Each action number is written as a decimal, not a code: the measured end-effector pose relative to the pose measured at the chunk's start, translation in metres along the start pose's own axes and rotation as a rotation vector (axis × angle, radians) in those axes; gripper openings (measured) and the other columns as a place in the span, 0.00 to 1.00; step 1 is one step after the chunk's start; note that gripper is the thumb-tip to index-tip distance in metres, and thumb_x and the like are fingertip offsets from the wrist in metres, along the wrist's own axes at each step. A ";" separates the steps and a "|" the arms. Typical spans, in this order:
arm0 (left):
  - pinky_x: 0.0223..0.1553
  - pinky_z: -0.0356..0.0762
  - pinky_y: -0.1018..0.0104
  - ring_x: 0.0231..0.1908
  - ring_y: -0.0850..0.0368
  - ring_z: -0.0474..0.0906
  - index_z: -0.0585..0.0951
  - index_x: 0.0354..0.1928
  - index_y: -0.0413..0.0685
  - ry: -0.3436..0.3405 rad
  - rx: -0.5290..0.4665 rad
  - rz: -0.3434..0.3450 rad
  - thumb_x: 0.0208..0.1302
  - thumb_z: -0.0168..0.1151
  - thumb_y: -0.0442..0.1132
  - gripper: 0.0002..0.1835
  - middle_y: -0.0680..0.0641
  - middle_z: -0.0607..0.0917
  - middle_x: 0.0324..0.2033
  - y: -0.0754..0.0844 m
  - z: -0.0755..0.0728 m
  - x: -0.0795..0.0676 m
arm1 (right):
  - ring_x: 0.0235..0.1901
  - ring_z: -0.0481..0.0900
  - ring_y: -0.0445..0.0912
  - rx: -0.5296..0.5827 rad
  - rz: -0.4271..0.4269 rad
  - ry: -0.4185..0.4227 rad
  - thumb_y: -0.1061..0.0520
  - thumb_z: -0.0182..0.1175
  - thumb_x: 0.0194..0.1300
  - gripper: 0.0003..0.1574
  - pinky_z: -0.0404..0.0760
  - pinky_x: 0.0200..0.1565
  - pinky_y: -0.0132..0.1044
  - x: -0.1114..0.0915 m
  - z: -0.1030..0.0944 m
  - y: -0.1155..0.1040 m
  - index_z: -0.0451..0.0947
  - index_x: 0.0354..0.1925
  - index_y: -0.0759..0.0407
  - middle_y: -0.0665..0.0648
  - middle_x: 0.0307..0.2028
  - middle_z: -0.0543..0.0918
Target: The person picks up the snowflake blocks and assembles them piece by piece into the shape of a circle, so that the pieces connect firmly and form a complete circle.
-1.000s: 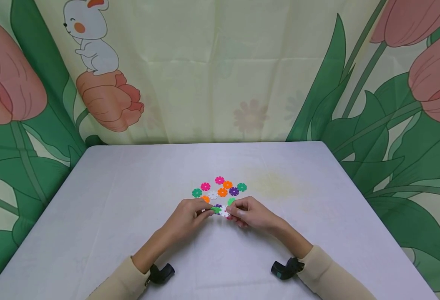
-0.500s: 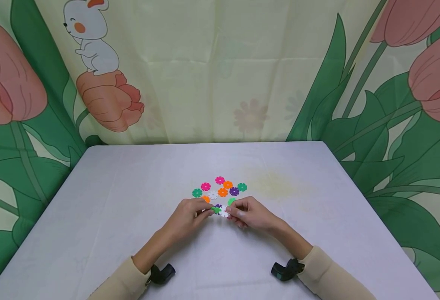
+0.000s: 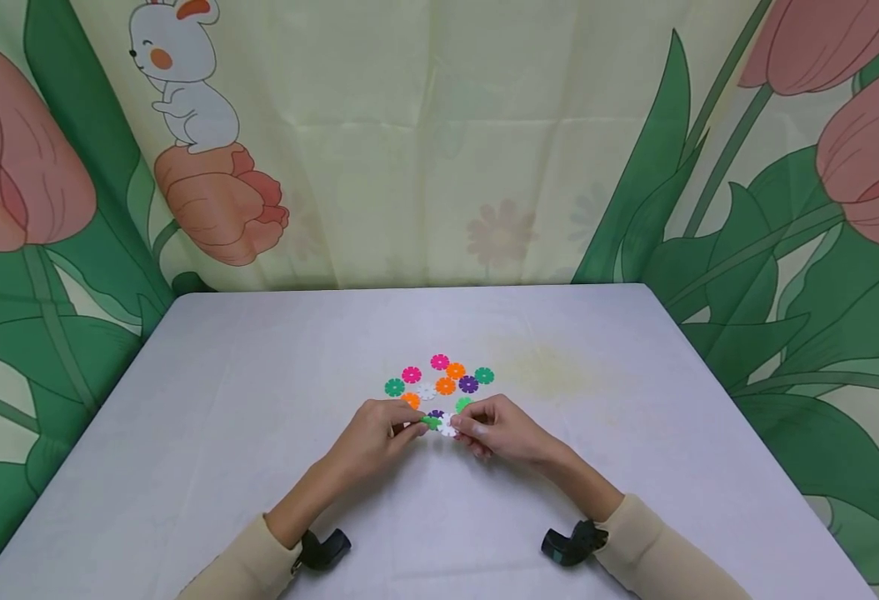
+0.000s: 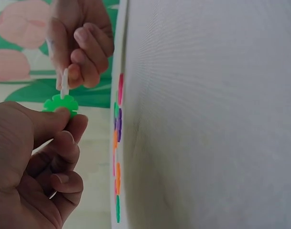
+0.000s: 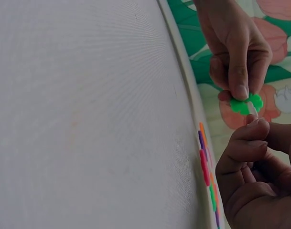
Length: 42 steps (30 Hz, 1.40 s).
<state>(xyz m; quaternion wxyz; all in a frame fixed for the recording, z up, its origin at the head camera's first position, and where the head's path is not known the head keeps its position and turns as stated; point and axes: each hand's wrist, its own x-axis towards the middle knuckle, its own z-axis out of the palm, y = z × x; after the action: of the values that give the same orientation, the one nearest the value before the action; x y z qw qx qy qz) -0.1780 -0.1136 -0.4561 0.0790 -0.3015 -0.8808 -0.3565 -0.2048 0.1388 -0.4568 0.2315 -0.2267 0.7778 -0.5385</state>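
Between its thumb and index finger my left hand point(image 3: 381, 429) pinches a bright green notched plastic disc point(image 4: 61, 102), a flower-shaped building piece. My right hand point(image 3: 506, 429) pinches a white disc point(image 3: 446, 425) of the same kind. Seen from the left wrist, the white disc stands edge-on against the rim of the green one, at an angle to it. From the right wrist, its thin edge overlaps the green disc point(image 5: 238, 106). Both hands are raised above the table, close together, and fingertips hide part of each disc.
Just beyond the hands, several loose discs lie on the white-covered table point(image 3: 259, 350): pink point(image 3: 439, 362), orange point(image 3: 445, 386), purple point(image 3: 468, 384), dark green point(image 3: 395, 387) and white point(image 3: 426, 391). A printed curtain point(image 3: 379, 167) hangs behind the far edge.
Both hands stay almost in place. The white disc shifts slightly in the right fingers, and a pink edge seen below it earlier is now mostly hidden.
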 end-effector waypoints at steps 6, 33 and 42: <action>0.32 0.79 0.75 0.28 0.68 0.76 0.93 0.41 0.44 0.007 0.015 0.018 0.65 0.74 0.32 0.05 0.50 0.90 0.30 -0.001 0.002 0.000 | 0.19 0.72 0.40 0.001 -0.008 -0.009 0.54 0.61 0.79 0.20 0.74 0.25 0.27 0.000 0.000 0.002 0.84 0.37 0.71 0.60 0.21 0.78; 0.30 0.78 0.74 0.29 0.64 0.77 0.90 0.53 0.47 0.011 -0.095 -0.235 0.69 0.72 0.40 0.13 0.51 0.92 0.41 0.002 0.003 0.001 | 0.21 0.72 0.43 -0.001 -0.003 -0.076 0.53 0.58 0.81 0.20 0.75 0.26 0.29 0.002 0.007 0.000 0.82 0.39 0.70 0.59 0.24 0.78; 0.29 0.76 0.72 0.28 0.60 0.78 0.91 0.48 0.50 -0.147 -0.325 -0.377 0.77 0.63 0.46 0.12 0.50 0.91 0.32 -0.002 0.006 0.001 | 0.22 0.74 0.42 0.000 -0.003 -0.019 0.53 0.57 0.81 0.20 0.77 0.28 0.29 0.002 0.007 0.000 0.82 0.41 0.70 0.55 0.26 0.78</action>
<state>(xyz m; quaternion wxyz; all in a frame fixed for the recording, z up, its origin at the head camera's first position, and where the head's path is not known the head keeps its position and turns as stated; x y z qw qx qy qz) -0.1792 -0.1105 -0.4609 -0.1024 -0.1659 -0.8560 -0.4789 -0.2028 0.1326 -0.4594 0.2381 -0.2328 0.7753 -0.5367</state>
